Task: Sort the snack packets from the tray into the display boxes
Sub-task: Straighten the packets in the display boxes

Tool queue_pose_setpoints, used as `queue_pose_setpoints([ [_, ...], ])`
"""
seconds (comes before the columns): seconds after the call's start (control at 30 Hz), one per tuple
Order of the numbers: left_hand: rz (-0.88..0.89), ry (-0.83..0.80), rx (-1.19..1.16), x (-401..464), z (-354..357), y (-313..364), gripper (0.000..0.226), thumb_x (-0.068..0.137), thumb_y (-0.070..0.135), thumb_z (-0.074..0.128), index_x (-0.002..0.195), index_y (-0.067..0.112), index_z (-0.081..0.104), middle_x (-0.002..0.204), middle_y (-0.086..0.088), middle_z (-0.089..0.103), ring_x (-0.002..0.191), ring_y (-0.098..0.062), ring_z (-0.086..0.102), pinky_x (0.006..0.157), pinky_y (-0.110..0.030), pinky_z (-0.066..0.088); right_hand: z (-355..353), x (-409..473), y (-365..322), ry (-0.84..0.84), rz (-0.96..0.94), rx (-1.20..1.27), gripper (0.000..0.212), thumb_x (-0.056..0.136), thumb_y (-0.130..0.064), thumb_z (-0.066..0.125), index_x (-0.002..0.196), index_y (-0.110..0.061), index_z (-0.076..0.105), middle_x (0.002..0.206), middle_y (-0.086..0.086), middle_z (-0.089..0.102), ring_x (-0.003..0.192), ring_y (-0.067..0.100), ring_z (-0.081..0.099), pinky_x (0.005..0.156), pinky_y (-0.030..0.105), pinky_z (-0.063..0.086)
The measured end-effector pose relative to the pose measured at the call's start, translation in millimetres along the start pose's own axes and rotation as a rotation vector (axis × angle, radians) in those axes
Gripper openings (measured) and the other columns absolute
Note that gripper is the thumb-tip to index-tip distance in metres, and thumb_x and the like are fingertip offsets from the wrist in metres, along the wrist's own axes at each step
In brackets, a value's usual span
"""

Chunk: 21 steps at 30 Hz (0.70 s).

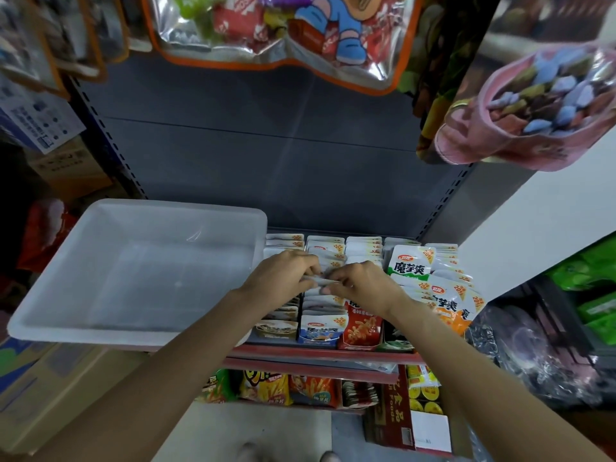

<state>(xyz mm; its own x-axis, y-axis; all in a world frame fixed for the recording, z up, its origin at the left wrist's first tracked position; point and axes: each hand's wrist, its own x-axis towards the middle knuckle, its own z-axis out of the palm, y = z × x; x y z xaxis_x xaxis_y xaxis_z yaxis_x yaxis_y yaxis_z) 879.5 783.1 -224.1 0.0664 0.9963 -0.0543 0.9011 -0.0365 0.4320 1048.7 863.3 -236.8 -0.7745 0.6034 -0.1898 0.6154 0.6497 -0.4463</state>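
Note:
A white plastic tray [83,315] sits on the left of the shelf with nothing visible inside it. To its right stand several display boxes [320,331] packed with white snack packets. My left hand [283,273] and my right hand [360,281] meet over the middle rows and together pinch a small stack of snack packets [318,280] by its edges. A loose pile of green and orange labelled packets [443,291] lies on the rightmost boxes.
Large candy bags [273,38] hang above, and a pink bag [540,105] hangs at the upper right. A lower shelf [300,388] holds more snack bags. Cardboard boxes [50,395] stand at the left, and wrapped goods lie at the right.

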Motion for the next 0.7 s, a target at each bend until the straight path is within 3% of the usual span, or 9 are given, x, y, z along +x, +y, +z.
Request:
queue_pose_setpoints([
  [0.1, 0.074, 0.049, -0.009, -11, 3, -4, 0.029, 0.088, 0.031, 0.063, 0.114, 0.019, 0.059, 0.109, 0.009, 0.049, 0.101, -0.009, 0.049, 0.081, -0.022, 0.038, -1, 0, 4, 0.029, -0.012, -0.02, 0.026, 0.094, -0.031, 0.055, 0.112, -0.017, 0.069, 0.1, 0.009, 0.072, 0.089, 0.024, 0.066, 0.078, 0.034, 0.051],
  [0.17, 0.116, 0.048, 0.024, -18, 7, -6, 0.037, 0.089, 0.04, 0.058, 0.12, 0.019, 0.06, 0.114, 0.007, 0.051, 0.108, -0.009, 0.045, 0.092, -0.027, 0.036, -1, 1, 4, 0.033, -0.017, -0.046, 0.025, 0.095, -0.026, 0.054, 0.113, -0.017, 0.068, 0.103, 0.008, 0.071, 0.09, 0.023, 0.065, 0.078, 0.032, 0.05],
  [0.27, 0.137, -0.012, 0.094, -26, 12, -5, 0.067, 0.086, 0.066, 0.031, 0.13, 0.02, 0.055, 0.123, 0.007, 0.051, 0.116, -0.009, 0.042, 0.099, -0.03, 0.032, -2, 3, 1, 0.008, -0.008, -0.054, 0.026, 0.094, -0.027, 0.057, 0.116, -0.019, 0.067, 0.108, 0.006, 0.07, 0.094, 0.022, 0.065, 0.082, 0.034, 0.051],
  [0.37, 0.156, -0.016, 0.158, -31, 13, -2, 0.083, 0.079, 0.074, 0.016, 0.132, 0.022, 0.052, 0.125, 0.007, 0.051, 0.117, -0.01, 0.043, 0.1, -0.03, 0.029, -8, 6, -3, -0.02, 0.032, -0.011, 0.026, 0.093, -0.033, 0.057, 0.111, -0.018, 0.069, 0.1, 0.006, 0.07, 0.094, 0.022, 0.064, 0.079, 0.031, 0.05],
  [0.43, 0.172, -0.028, 0.17, -34, 11, -3, 0.084, 0.075, 0.078, 0.021, 0.131, 0.023, 0.053, 0.124, 0.007, 0.053, 0.118, -0.01, 0.043, 0.102, -0.028, 0.026, -10, 7, -3, -0.021, 0.079, 0.007, 0.028, 0.095, -0.037, 0.052, 0.104, -0.019, 0.071, 0.089, 0.005, 0.066, 0.089, 0.024, 0.063, 0.074, 0.031, 0.049],
  [0.53, 0.198, -0.033, 0.178, -39, 9, -3, 0.07, 0.075, 0.076, 0.042, 0.122, 0.025, 0.054, 0.12, 0.01, 0.055, 0.115, -0.009, 0.043, 0.101, -0.026, 0.022, -10, 9, -6, -0.017, 0.079, -0.179, 0.028, 0.095, -0.036, 0.049, 0.115, -0.024, 0.064, 0.109, 0.006, 0.066, 0.101, 0.026, 0.06, 0.08, 0.036, 0.05],
  [0.6, 0.195, -0.041, 0.212, -41, 11, 0, 0.065, 0.079, 0.067, 0.051, 0.128, 0.024, 0.047, 0.126, 0.009, 0.05, 0.119, -0.01, 0.039, 0.102, -0.026, 0.021, -8, 9, -10, -0.022, 0.068, -0.316, 0.032, 0.094, -0.034, 0.05, 0.125, -0.027, 0.057, 0.119, 0.006, 0.062, 0.109, 0.027, 0.057, 0.081, 0.036, 0.047],
  [0.7, 0.192, 0.0, 0.342, -40, 14, 7, 0.07, 0.081, 0.064, 0.052, 0.136, 0.021, 0.043, 0.129, 0.005, 0.043, 0.122, -0.014, 0.033, 0.104, -0.031, 0.018, -1, 7, -17, 0.029, 0.044, -0.459, 0.025, 0.095, -0.028, 0.05, 0.118, -0.025, 0.059, 0.111, 0.007, 0.063, 0.103, 0.028, 0.06, 0.07, 0.032, 0.042],
])
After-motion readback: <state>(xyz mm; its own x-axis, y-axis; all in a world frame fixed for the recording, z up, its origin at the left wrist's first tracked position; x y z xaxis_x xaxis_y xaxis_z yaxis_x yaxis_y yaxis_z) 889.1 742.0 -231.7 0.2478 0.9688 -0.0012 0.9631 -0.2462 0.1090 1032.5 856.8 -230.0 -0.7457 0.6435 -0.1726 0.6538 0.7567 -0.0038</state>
